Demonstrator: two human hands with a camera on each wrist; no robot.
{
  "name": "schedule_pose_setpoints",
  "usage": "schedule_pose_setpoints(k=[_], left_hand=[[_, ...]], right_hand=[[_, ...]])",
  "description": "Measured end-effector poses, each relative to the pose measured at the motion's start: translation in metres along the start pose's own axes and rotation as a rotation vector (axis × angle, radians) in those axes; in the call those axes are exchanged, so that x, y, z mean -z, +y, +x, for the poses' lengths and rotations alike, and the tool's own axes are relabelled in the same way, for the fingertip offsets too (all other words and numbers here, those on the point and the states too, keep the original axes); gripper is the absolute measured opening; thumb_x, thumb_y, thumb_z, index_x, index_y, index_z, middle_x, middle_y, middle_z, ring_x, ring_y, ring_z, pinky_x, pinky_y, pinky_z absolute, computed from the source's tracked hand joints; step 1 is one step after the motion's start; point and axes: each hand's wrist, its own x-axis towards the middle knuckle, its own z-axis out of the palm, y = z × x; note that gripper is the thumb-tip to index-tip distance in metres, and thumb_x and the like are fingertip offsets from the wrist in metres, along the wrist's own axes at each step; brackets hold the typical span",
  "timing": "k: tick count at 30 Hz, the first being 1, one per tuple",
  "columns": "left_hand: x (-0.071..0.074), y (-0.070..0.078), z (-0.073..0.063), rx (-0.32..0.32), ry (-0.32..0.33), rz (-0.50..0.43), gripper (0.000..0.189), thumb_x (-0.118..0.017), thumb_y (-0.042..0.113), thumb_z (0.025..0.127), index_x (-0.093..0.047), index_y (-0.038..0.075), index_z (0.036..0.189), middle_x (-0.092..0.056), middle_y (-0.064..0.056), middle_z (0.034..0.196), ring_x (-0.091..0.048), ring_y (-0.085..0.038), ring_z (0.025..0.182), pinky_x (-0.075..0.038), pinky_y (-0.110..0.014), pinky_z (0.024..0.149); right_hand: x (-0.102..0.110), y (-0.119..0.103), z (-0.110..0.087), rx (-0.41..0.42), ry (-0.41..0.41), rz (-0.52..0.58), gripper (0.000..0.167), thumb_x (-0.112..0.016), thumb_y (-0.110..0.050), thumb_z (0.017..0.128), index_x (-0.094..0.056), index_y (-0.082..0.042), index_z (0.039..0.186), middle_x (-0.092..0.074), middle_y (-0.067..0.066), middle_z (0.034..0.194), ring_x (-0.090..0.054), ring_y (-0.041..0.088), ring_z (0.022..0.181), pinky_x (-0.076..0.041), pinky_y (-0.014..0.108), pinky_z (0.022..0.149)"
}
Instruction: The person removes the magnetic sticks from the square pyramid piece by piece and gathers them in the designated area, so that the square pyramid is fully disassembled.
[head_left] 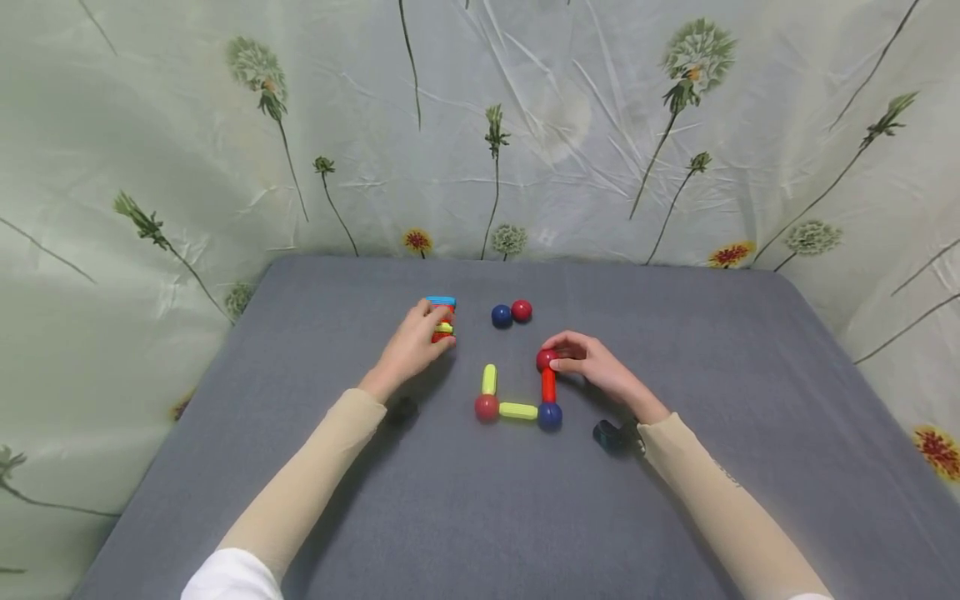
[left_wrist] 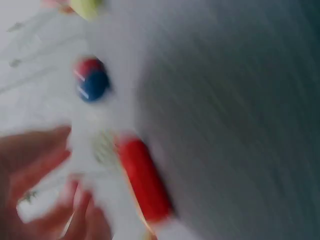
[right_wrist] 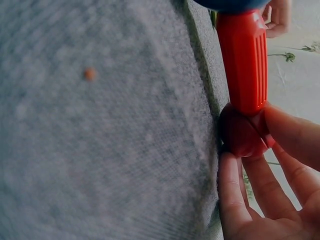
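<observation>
My right hand (head_left: 600, 371) pinches a red ball (head_left: 547, 360) between thumb and fingers, at the far end of a red rod (head_left: 549, 387). That rod's near end meets a blue ball (head_left: 550, 417). From there a yellow-green rod (head_left: 517, 411) runs left to another red ball (head_left: 487, 408), which carries a second yellow-green rod (head_left: 490, 379) pointing away from me. In the head view my left hand (head_left: 408, 346) hovers at a small pile of coloured rods (head_left: 442, 328). The blurred left wrist view shows its fingers apart, beside a red rod (left_wrist: 145, 180), holding nothing.
A loose blue ball (head_left: 502, 316) and a red ball (head_left: 522, 311) sit side by side farther back on the grey tabletop (head_left: 465, 517). A flower-patterned cloth (head_left: 420, 183) hangs behind the table. Dark wrist-worn devices (head_left: 609, 435) are under the forearms.
</observation>
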Motion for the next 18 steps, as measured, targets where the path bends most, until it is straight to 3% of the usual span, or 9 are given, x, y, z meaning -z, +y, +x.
schedule_pose_setpoints(k=[4,5,7,9,12,16,18], left_hand=[[-0.013,0.017,0.0,-0.106,-0.338,-0.189,0.028,-0.063,0.011,0.092,-0.062,0.007,0.119,-0.055,-0.009,0.111,-0.056,-0.021,0.091,-0.047,-0.033,0.081],[-0.016,0.02,0.0,-0.11,-0.402,-0.218,0.028,-0.063,0.011,0.091,-0.063,0.008,0.119,-0.056,-0.008,0.112,-0.056,-0.019,0.091,-0.047,-0.031,0.08],[-0.022,0.024,0.001,-0.105,-0.455,-0.251,0.024,-0.065,0.01,0.09,-0.066,0.009,0.114,-0.057,-0.005,0.108,-0.056,-0.017,0.089,-0.047,-0.027,0.078],[-0.026,0.026,0.002,-0.102,-0.414,-0.264,0.015,-0.07,0.008,0.086,-0.068,0.009,0.101,-0.056,-0.003,0.099,-0.052,-0.016,0.085,-0.046,-0.026,0.074],[-0.026,0.024,0.002,-0.092,-0.303,-0.298,0.013,-0.077,0.008,0.08,-0.066,0.008,0.086,-0.053,-0.002,0.087,-0.049,-0.016,0.079,-0.044,-0.027,0.068],[-0.019,0.013,-0.003,-0.033,-0.212,-0.374,0.013,-0.076,0.002,0.08,-0.066,0.005,0.088,-0.058,-0.005,0.089,-0.055,-0.018,0.081,-0.046,-0.028,0.071],[-0.012,0.006,-0.007,0.017,-0.143,-0.364,0.013,-0.074,-0.001,0.08,-0.067,0.003,0.089,-0.062,-0.006,0.091,-0.058,-0.019,0.081,-0.048,-0.03,0.071]], right_hand=[[-0.001,0.001,0.001,0.005,0.002,-0.001,0.031,-0.062,-0.008,0.092,-0.057,0.001,0.121,-0.06,0.017,0.117,-0.055,0.028,0.105,-0.047,0.033,0.086],[-0.001,0.002,0.001,0.007,0.0,-0.002,0.031,-0.062,-0.008,0.092,-0.057,0.001,0.121,-0.06,0.017,0.117,-0.056,0.028,0.105,-0.047,0.033,0.085],[-0.002,0.002,0.002,0.004,-0.001,-0.003,0.031,-0.062,-0.008,0.092,-0.057,0.001,0.122,-0.061,0.017,0.116,-0.056,0.028,0.105,-0.047,0.032,0.086],[-0.002,0.001,0.002,-0.002,0.0,-0.003,0.031,-0.062,-0.008,0.092,-0.057,0.0,0.121,-0.061,0.016,0.116,-0.056,0.027,0.105,-0.047,0.032,0.086],[-0.003,-0.001,0.002,-0.012,0.007,0.002,0.03,-0.062,-0.006,0.092,-0.058,-0.001,0.121,-0.061,0.015,0.115,-0.056,0.028,0.105,-0.046,0.033,0.086],[-0.002,-0.001,0.0,-0.014,0.0,0.002,0.03,-0.062,-0.007,0.092,-0.058,-0.001,0.121,-0.061,0.015,0.115,-0.056,0.028,0.106,-0.046,0.034,0.086],[-0.001,-0.001,0.0,-0.013,-0.002,0.005,0.03,-0.062,-0.007,0.092,-0.058,-0.001,0.121,-0.061,0.015,0.116,-0.055,0.028,0.106,-0.046,0.033,0.086]])
